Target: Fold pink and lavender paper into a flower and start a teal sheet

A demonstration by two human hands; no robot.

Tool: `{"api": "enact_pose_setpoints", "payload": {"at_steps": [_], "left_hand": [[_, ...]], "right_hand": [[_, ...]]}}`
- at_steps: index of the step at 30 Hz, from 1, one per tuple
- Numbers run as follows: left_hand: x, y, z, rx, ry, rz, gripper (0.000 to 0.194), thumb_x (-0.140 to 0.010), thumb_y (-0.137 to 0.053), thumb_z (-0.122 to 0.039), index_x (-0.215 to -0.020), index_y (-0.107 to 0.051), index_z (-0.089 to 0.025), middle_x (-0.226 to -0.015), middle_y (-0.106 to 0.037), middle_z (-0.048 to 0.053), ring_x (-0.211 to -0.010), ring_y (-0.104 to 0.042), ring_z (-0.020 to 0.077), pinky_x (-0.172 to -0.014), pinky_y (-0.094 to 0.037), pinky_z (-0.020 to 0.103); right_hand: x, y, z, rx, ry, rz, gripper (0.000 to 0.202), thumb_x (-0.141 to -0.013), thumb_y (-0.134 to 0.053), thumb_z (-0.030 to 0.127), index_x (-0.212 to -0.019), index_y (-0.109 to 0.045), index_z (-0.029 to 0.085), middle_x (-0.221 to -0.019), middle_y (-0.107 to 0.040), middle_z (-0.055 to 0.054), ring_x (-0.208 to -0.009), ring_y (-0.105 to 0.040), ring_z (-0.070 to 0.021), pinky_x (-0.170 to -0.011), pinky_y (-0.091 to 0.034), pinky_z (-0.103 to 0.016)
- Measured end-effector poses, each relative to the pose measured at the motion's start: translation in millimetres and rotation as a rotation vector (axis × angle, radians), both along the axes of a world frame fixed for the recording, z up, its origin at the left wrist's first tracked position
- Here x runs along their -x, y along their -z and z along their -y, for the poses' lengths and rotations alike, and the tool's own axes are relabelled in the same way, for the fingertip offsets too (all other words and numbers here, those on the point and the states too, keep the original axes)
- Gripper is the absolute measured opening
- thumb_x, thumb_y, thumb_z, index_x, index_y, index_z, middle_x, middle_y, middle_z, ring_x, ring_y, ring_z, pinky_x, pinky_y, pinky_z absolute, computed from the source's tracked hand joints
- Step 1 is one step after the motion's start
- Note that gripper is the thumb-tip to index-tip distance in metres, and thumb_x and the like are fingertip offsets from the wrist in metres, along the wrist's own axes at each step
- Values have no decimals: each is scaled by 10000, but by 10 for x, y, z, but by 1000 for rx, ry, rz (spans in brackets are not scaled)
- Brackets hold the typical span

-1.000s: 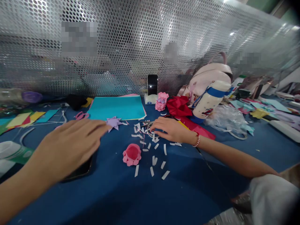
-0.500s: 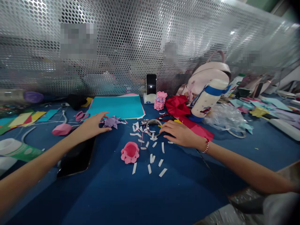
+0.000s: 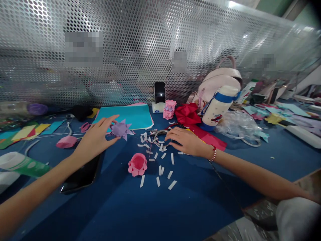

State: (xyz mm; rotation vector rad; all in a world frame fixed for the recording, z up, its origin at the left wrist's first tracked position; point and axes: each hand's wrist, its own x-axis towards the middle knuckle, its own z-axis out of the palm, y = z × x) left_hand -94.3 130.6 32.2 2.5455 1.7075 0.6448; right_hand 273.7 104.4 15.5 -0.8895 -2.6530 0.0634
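My left hand [image 3: 96,135] holds a purple folded-paper piece with pointed spikes [image 3: 121,129] between thumb and fingers, in front of the turquoise paper sheets. To the right, my right hand [image 3: 187,142] rests low over the table, fingers bent and thumb apart. Its fingertips are at the right edge of a silvery ring [image 3: 155,138], which looks like a tape roll; they partly cover it. A pink folded-paper cup with a scalloped rim [image 3: 137,164] stands nearer to me, between the hands. Small white paper strips [image 3: 172,184] lie scattered around the ring and the cup.
Turquoise sheets [image 3: 130,115] lie at the back, beside a phone on a white stand [image 3: 159,93] and a pink paper model [image 3: 170,109]. Red folded paper [image 3: 188,113], a white bottle [image 3: 219,107] and a backpack [image 3: 220,80] stand right. A dark tablet-like slab [image 3: 82,177] lies left.
My left hand has closed on the purple spiky paper piece and raised and tilted it slightly. My right hand stays by the ring. The whole view has shifted a little.
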Motion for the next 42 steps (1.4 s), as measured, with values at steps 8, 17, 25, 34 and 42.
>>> {"api": "enact_pose_setpoints", "payload": {"at_steps": [8,17,25,34,42], "left_hand": [[-373,-323,424,-241,259,141,721,-899,-669,-310,-1520,-306,-263,-1337,-602,96,-1197,-592,274,-1055,-459,458],[-507,-337,586,-416,381,57,751,-880,-716,-360,-1524,-334,-313,-1380,-575,89,-1259,-535,326,-1130,-358,535],[-771,-287,578,29,210,666,370,-833,-714,-347,-1178,-631,-243,-1141,-672,61,-971,-672,223,-832,-568,363],[-893,-268,719,-237,328,564,277,-834,-691,-151,-1086,-634,-252,-951,-681,-14,-901,-678,177,-918,-531,359],[-781,-126,1028,-400,480,243,291,-869,-621,-81,-1099,-598,-259,-922,-738,-8,-891,-672,199,-1021,-425,451]], "right_hand": [[586,-229,-110,736,16,-734,332,-952,-592,369,-1242,-535,220,-1213,-634,-80,-1007,-631,-163,-802,-539,-297],[931,-423,-68,869,-113,-855,321,-746,-805,427,-850,-645,168,-792,-627,12,-698,-562,-106,-675,-478,-260],[876,-395,10,700,-56,-844,333,-734,-803,453,-756,-651,157,-716,-603,21,-649,-523,-94,-583,-412,-222],[719,-332,185,82,-116,-689,55,-892,-674,240,-878,-657,189,-863,-696,-11,-817,-604,-143,-793,-481,-295],[440,-191,551,-499,-204,-386,77,-927,-629,213,-995,-659,193,-909,-745,-10,-843,-615,-159,-750,-489,-313]]}}
